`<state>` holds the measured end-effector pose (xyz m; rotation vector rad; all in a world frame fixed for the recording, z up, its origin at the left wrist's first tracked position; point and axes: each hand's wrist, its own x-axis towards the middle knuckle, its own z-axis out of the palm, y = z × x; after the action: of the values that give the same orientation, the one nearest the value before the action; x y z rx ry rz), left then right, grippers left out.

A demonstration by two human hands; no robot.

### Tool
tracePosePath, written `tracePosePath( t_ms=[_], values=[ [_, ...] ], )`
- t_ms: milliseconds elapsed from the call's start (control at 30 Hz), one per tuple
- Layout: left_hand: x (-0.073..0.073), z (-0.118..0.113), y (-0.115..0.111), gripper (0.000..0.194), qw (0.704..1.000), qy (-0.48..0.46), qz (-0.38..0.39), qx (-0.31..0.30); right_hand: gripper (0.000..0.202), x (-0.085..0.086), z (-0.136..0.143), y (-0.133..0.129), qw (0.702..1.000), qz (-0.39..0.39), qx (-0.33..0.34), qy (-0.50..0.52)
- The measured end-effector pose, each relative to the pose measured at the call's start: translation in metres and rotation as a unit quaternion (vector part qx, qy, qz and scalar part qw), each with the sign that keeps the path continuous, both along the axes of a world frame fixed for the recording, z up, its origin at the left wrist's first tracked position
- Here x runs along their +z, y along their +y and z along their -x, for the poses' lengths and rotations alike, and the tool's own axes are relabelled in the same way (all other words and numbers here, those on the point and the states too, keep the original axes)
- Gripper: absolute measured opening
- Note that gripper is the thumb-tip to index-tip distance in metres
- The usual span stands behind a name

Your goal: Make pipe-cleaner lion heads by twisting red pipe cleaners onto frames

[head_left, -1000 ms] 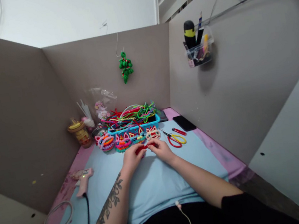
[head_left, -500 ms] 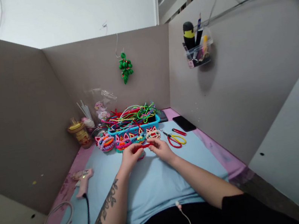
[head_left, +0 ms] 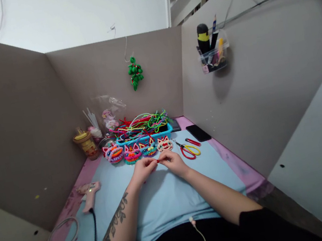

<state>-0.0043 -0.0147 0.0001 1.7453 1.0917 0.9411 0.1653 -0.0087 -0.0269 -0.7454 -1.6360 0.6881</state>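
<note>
Between the fingertips of both hands shows a small bit of a red pipe cleaner (head_left: 158,161); the rest of it is hidden by my fingers. My left hand (head_left: 144,170) pinches it from the left, and my right hand (head_left: 172,162) pinches it from the right, the two nearly touching. Just beyond them stand several colourful animal heads of fuzzy pipe cleaner, among them a pink and orange one (head_left: 132,153), a teal and yellow one (head_left: 149,149) and a cream one (head_left: 164,144).
Behind the heads sits a blue basket (head_left: 145,138) heaped with pipe cleaners. To the right lie scissors with red and yellow handles (head_left: 190,151), a red cutter (head_left: 193,142) and a phone (head_left: 198,132). A pink glue gun (head_left: 90,196) with its cord lies left, near a drink cup (head_left: 87,144).
My hands have drawn closer together. The red strip stretched between them before now shows only as a small tip at my fingers.
</note>
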Motion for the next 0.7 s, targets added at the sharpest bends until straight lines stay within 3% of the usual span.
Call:
tracePosePath(
  t_ms=[67, 233, 300, 700],
  values=[
    [0.0013, -0.0008, -0.0006, 0.031, 1.000, -0.012, 0.008, 0.012, 0.010, 0.0012, -0.0001, -0.0006, 1.000, 0.010, -0.007, -0.002],
    [-0.0004, -0.0033, -0.0005, 0.030, 0.999, -0.036, 0.002, 0.027, 0.019, -0.0026, 0.0007, 0.0009, 0.990, 0.137, -0.017, 0.038],
    [-0.0016, -0.0037, 0.0000, 0.030, 0.999, -0.039, 0.006, 0.021, 0.017, -0.0047, 0.0008, 0.0016, 0.987, 0.155, -0.014, 0.042],
    [0.0000, -0.0039, -0.0010, 0.033, 0.997, -0.057, 0.058, -0.005, 0.008, 0.0011, -0.0012, -0.0020, 1.000, -0.003, 0.000, 0.002]
  ],
)
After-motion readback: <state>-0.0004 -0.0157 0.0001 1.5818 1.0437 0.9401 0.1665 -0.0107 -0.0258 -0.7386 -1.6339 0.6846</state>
